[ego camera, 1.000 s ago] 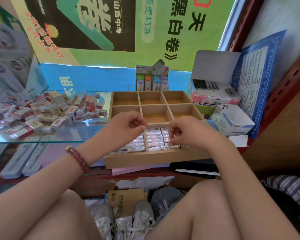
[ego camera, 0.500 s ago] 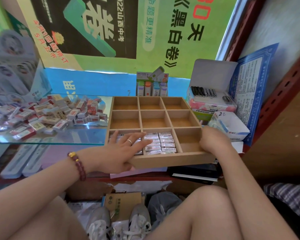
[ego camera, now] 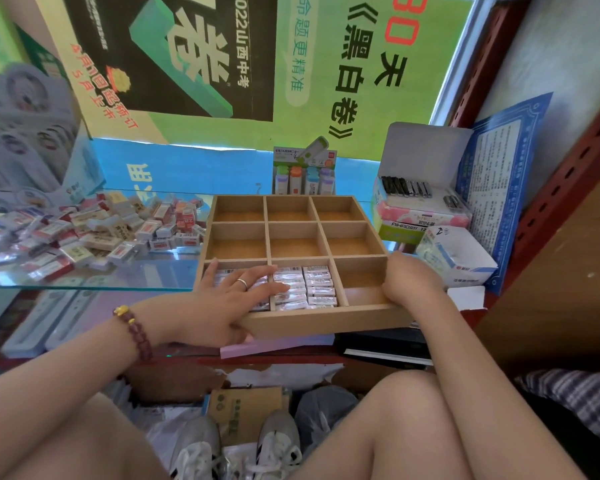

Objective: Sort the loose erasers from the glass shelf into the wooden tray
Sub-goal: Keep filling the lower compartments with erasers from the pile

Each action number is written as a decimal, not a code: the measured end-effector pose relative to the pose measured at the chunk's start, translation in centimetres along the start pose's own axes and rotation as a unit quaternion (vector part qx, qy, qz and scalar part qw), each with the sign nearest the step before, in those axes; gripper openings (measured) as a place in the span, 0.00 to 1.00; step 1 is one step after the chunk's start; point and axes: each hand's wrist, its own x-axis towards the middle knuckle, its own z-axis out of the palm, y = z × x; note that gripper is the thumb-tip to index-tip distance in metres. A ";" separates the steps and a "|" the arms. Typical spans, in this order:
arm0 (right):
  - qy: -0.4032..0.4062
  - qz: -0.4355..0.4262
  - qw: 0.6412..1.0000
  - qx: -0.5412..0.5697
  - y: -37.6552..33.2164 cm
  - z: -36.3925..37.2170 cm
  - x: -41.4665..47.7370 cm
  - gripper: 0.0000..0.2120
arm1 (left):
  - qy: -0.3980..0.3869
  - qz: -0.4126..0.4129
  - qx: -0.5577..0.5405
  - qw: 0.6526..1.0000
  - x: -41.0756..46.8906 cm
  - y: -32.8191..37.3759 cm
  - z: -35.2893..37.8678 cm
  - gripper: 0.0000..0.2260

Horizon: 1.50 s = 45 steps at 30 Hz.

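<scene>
The wooden tray (ego camera: 326,320) has nine compartments and stands right of the glass shelf (ego camera: 84,282). Wrapped erasers (ego camera: 312,285) fill its front-left and front-middle compartments; the other compartments show bare wood. My left hand (ego camera: 222,299) lies with straight fingers on the front-left erasers, and its thumb tucks under the tray's front wall. My right hand (ego camera: 409,282) grips the tray's right wall at the front-right compartment. A heap of loose erasers (ego camera: 111,233) lies on the glass, left of the tray.
Behind the tray stands a correction-tape display (ego camera: 303,174). To its right are an open box of clips (ego camera: 420,199) and a white-blue carton (ego camera: 454,261). A pink pad (ego camera: 274,344) lies under the tray. A red shelf post rises at the right.
Both hands have left the erasers they were arranging in the front compartments. The left now lies flat on the front-left erasers, and the right has gone to the tray's right wall.
</scene>
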 end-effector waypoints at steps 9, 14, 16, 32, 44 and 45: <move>0.119 -0.173 0.967 0.146 -7.3 -1.4 -3.9 0.20 | 0.268 0.026 -0.263 0.926 -2.5 -1.0 -1.2 0.10; 0.083 -0.278 0.944 0.157 -12.6 -1.1 -4.7 0.16 | 0.371 -0.161 -0.261 0.876 -2.1 -7.5 -1.0 0.08; 0.065 -0.302 0.939 0.152 -14.4 -1.1 -4.8 0.15 | 0.329 -0.226 -0.188 0.897 -1.5 -10.1 0.0 0.13; 0.019 -0.355 0.922 0.152 -17.8 -0.7 -4.5 0.12 | 0.367 -0.237 -0.108 0.893 1.8 -14.3 2.5 0.09; -0.006 -0.351 0.912 0.212 -16.8 -1.3 -4.4 0.12 | 0.523 -0.234 -0.309 0.759 0.3 -14.8 2.1 0.07; -0.011 -0.350 0.911 0.217 -16.8 -1.3 -4.4 0.11 | 0.528 -0.258 -0.346 0.732 0.4 -15.2 2.1 0.10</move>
